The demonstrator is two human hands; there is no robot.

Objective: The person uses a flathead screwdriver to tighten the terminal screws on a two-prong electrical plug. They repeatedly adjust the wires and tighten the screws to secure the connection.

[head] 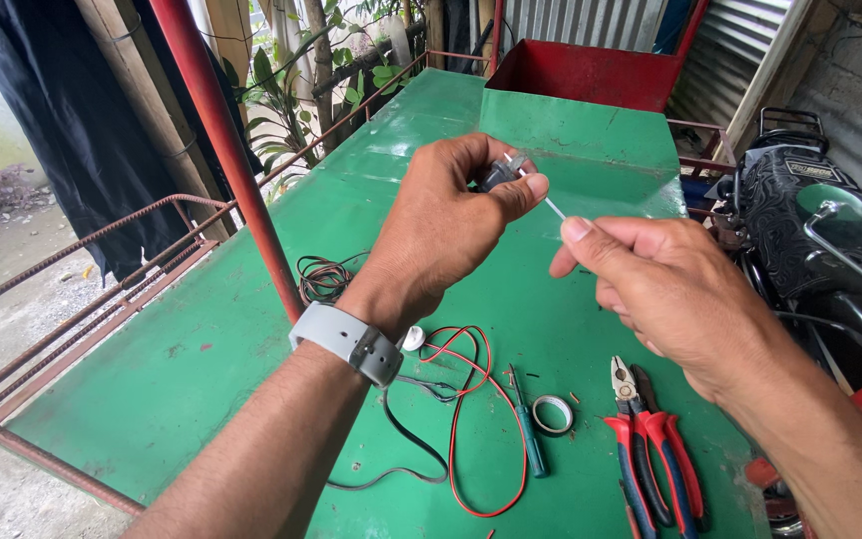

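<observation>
Small plug [500, 173] pinched by left hand [446, 225], thin white wire [554, 208] pinched by right hand [665, 289], both held above green worktop [202, 339], pliers [650, 449] near its front edge.

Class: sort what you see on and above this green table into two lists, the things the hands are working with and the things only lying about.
In hand:
left hand
small dark part
right hand
thin white wire

Lying about:
red-handled pliers
screwdriver
tape roll
red and black wires
wire coil

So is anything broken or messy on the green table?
Nothing looks broken. The red and black wires lie in loose tangled loops on the green table, beside a screwdriver, tape roll and pliers. The left hand and right hand hold a small part.
</observation>
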